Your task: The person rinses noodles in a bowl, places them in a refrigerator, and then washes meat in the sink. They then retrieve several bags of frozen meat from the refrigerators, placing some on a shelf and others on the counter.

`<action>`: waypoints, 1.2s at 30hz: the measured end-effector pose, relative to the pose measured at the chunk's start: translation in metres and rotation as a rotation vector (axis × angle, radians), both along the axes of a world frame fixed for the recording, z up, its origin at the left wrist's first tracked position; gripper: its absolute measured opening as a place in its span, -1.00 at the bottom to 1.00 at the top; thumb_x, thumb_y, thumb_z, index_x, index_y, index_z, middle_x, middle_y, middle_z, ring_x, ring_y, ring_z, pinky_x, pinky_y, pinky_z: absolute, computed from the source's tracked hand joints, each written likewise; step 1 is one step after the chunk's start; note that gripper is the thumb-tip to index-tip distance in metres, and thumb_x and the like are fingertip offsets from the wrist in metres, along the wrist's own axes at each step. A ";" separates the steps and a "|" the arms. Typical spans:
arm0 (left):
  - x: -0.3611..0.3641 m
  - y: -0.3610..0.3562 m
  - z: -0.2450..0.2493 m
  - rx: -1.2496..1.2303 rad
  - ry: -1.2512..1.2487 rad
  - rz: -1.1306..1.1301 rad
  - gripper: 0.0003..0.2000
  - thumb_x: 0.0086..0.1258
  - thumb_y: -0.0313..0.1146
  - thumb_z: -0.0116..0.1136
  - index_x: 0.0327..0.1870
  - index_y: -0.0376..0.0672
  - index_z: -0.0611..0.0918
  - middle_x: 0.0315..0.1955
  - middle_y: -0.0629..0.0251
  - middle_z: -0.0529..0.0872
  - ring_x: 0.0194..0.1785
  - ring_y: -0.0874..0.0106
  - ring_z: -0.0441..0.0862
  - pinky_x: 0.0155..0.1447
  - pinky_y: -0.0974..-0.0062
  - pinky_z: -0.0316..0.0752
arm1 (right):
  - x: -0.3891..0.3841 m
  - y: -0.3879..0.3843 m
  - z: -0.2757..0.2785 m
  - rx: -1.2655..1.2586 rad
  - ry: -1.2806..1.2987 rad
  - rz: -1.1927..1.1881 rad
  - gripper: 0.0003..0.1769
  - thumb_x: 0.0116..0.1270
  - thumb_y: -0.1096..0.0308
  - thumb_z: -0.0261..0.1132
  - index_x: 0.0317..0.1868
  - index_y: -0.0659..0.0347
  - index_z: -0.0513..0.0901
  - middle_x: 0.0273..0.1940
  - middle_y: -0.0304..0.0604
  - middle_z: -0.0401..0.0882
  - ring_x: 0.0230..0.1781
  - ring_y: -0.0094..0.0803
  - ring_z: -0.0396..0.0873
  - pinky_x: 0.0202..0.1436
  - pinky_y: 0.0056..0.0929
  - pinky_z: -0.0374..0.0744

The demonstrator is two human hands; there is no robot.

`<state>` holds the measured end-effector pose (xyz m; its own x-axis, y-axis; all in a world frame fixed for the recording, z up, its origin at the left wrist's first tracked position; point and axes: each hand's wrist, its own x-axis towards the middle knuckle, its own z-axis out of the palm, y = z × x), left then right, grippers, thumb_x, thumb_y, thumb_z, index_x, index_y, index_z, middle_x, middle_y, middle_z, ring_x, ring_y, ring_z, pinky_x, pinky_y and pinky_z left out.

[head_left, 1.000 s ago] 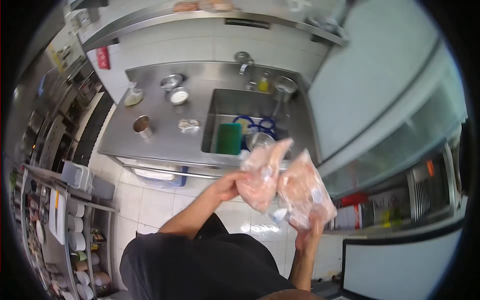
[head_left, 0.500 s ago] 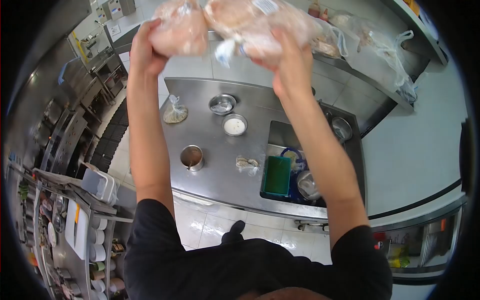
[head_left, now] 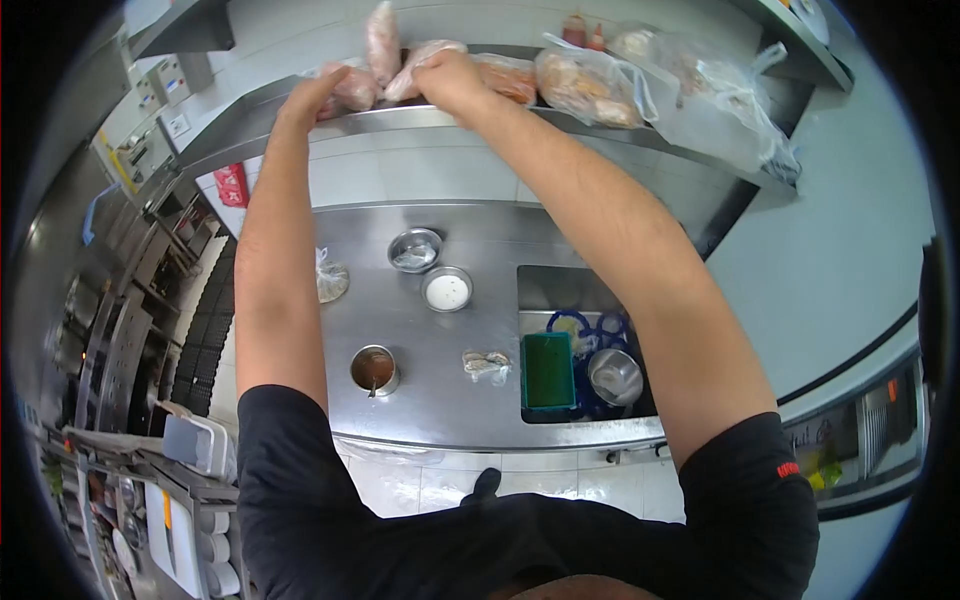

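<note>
Both my arms reach up to a metal shelf [head_left: 400, 120] above the counter. My left hand [head_left: 312, 98] is curled against the left side of a clear bag of pale pink meat [head_left: 355, 90] on the shelf. My right hand [head_left: 452, 84] is closed on another bag of pink meat [head_left: 425, 64], its fingers partly hidden behind the bag and the hand itself. Between them a narrow pink bag [head_left: 383, 45] stands upright. Right of my right hand lie an orange-pink bag [head_left: 508, 80] and a larger knotted bag [head_left: 590, 88].
Below is a steel counter [head_left: 420, 325] with a steel pot of brown liquid [head_left: 374, 365], a bowl of white stuff [head_left: 446, 291], another bowl [head_left: 414, 252] and small bags. The sink holds a green tub [head_left: 548, 372] and a metal bowl [head_left: 615, 378]. Sauce bottles [head_left: 575, 32] stand on the shelf.
The bags of meat held up in front of me have come down onto the shelf with my hands. The view has tilted up, showing more of the shelf.
</note>
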<state>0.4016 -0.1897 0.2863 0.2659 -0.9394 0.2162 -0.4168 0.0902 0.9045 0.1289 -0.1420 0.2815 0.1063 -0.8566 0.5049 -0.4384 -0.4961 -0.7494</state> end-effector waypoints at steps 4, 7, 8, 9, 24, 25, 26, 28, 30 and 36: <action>0.021 -0.079 -0.029 -0.066 -0.802 0.029 -0.20 0.44 0.40 -0.06 0.23 -0.26 0.70 0.22 -0.15 0.69 0.31 0.01 0.64 0.32 0.03 0.51 | -0.057 0.077 -0.051 -0.412 0.175 -0.005 -0.75 0.30 0.27 0.33 -0.07 0.18 0.68 -0.03 0.12 0.68 -0.02 0.00 0.68 0.13 -0.12 0.60; -0.001 -0.024 -0.053 -0.336 -1.000 0.436 -0.33 0.48 0.30 -0.04 -0.01 -0.21 0.79 -0.06 -0.05 0.82 0.03 -0.02 0.78 0.12 0.01 0.62 | -0.127 0.191 -0.129 -0.408 0.161 0.096 -0.76 0.33 0.39 0.32 0.00 0.19 0.63 0.06 0.09 0.64 0.18 0.09 0.59 0.23 -0.06 0.59; -0.024 0.008 -0.065 -0.573 -0.719 0.520 -0.48 0.44 0.16 0.18 -0.07 -0.21 0.80 -0.16 -0.02 0.83 -0.12 0.04 0.79 -0.01 0.06 0.64 | -0.155 0.223 -0.173 -0.563 0.159 0.062 -0.69 0.34 0.43 0.32 0.09 0.21 0.64 0.13 0.09 0.64 0.19 0.08 0.61 0.24 -0.09 0.62; -0.038 0.033 -0.081 -0.837 -0.670 0.441 -0.61 0.36 -0.02 0.38 -0.09 -0.21 0.80 -0.22 0.01 0.83 -0.19 0.08 0.78 -0.03 0.08 0.64 | -0.185 0.257 -0.232 -0.514 0.220 -0.009 -0.68 0.37 0.38 0.31 0.11 0.21 0.60 0.11 0.04 0.62 0.10 0.06 0.63 0.17 -0.10 0.63; -0.668 0.725 -0.379 -0.411 -0.129 -1.539 -0.44 0.30 -0.52 0.33 0.36 -0.31 0.49 0.33 -0.07 0.50 0.42 0.00 0.43 0.52 0.12 0.28 | -0.436 1.281 -0.617 0.645 -0.379 -2.608 -0.73 0.38 0.24 0.28 -0.13 0.29 0.71 -0.20 0.13 0.75 -0.21 -0.09 0.73 -0.09 -0.16 0.69; -0.697 0.767 -0.364 -0.488 -0.164 -1.688 -0.43 0.29 -0.51 0.33 0.37 -0.29 0.49 0.36 -0.08 0.48 0.43 -0.03 0.42 0.52 0.10 0.29 | -0.426 1.308 -0.625 0.563 -0.361 -2.663 -0.74 0.39 0.23 0.28 -0.14 0.29 0.71 -0.23 0.09 0.75 -0.25 -0.14 0.73 -0.15 -0.19 0.70; -0.724 0.805 -0.349 -0.567 -0.191 -1.832 -0.41 0.29 -0.50 0.33 0.39 -0.26 0.49 0.39 -0.10 0.47 0.45 -0.06 0.41 0.51 0.08 0.30 | -0.415 1.327 -0.633 0.484 -0.556 -2.611 -0.73 0.41 0.22 0.28 -0.11 0.27 0.71 -0.23 0.02 0.73 -0.25 -0.20 0.72 -0.18 -0.23 0.70; -0.770 0.861 -0.332 -0.611 -0.203 -2.016 -0.40 0.30 -0.47 0.34 0.41 -0.21 0.49 0.39 -0.08 0.48 0.44 -0.08 0.42 0.49 0.07 0.34 | -0.424 1.338 -0.620 0.285 -0.891 -2.485 -0.72 0.44 0.19 0.29 -0.04 0.23 0.70 -0.24 -0.11 0.70 -0.26 -0.31 0.71 -0.24 -0.31 0.69; -0.805 0.904 -0.316 -0.647 -0.169 -2.062 -0.39 0.30 -0.45 0.35 0.42 -0.19 0.49 0.37 -0.07 0.50 0.43 -0.08 0.44 0.48 0.07 0.35 | -0.421 1.320 -0.592 0.170 -1.155 -2.306 -0.69 0.48 0.19 0.28 0.09 0.18 0.66 -0.17 -0.26 0.65 -0.24 -0.44 0.67 -0.25 -0.42 0.67; -0.873 0.964 -0.341 -0.463 -0.132 -2.075 -0.40 0.33 -0.40 0.36 0.42 -0.19 0.49 0.34 -0.06 0.53 0.39 -0.02 0.49 0.44 0.14 0.40 | -0.466 1.276 -0.546 0.285 -1.264 -2.032 -0.67 0.51 0.22 0.27 0.17 0.19 0.62 -0.05 -0.22 0.64 -0.15 -0.46 0.66 -0.23 -0.41 0.68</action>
<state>-0.4716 0.7740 -0.0550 -0.8582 0.3388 0.3858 0.5130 0.5385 0.6685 -0.3371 1.1343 -0.2647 -0.7311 0.5044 -0.4594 0.4826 -0.0937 -0.8708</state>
